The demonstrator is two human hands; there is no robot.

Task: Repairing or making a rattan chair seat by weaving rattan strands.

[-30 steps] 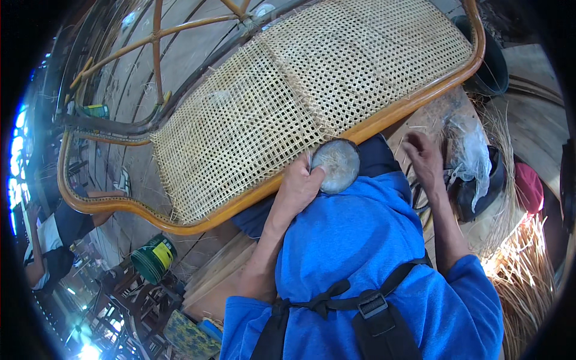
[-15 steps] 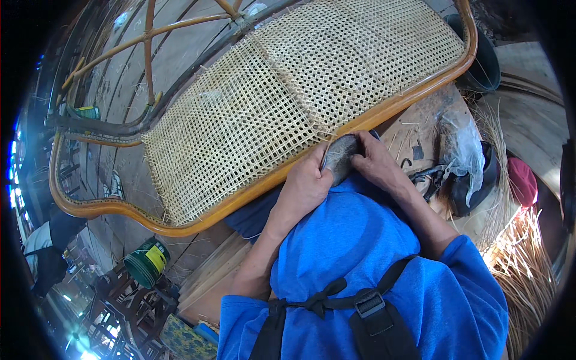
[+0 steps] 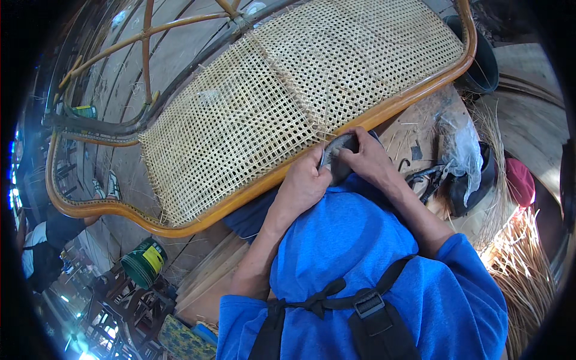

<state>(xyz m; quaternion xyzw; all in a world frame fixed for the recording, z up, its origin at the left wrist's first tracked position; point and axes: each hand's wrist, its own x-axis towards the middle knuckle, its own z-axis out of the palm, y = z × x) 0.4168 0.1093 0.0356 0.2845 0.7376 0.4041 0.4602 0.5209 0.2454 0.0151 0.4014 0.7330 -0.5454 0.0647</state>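
Note:
Against my lap, both hands hold a dark, shallow, bowl-like thing (image 3: 341, 170) with a greyish inside; its exact kind is unclear. My left hand (image 3: 307, 185) is closed on its left edge. My right hand (image 3: 368, 157) grips its right side, the thumb reaching over the inside and the other fingers curled at the far rim. Just beyond lies the woven cane seat panel (image 3: 240, 132), set in a curved brown rattan frame (image 3: 252, 201). A seam with loose strand ends runs across the panel down to the frame near my hands.
Right of me are a clear plastic bag (image 3: 465, 159), a maroon cloth item (image 3: 519, 182) and a bundle of cane strands (image 3: 525, 258). A dark bucket (image 3: 482, 69) stands behind the frame's right end. At left are a green bucket (image 3: 143, 267) and another person's feet (image 3: 111, 186).
My right hand has shifted slightly left, its thumb farther across the inside of the bowl-like thing. At far left, another person's feet and leg have come more into view.

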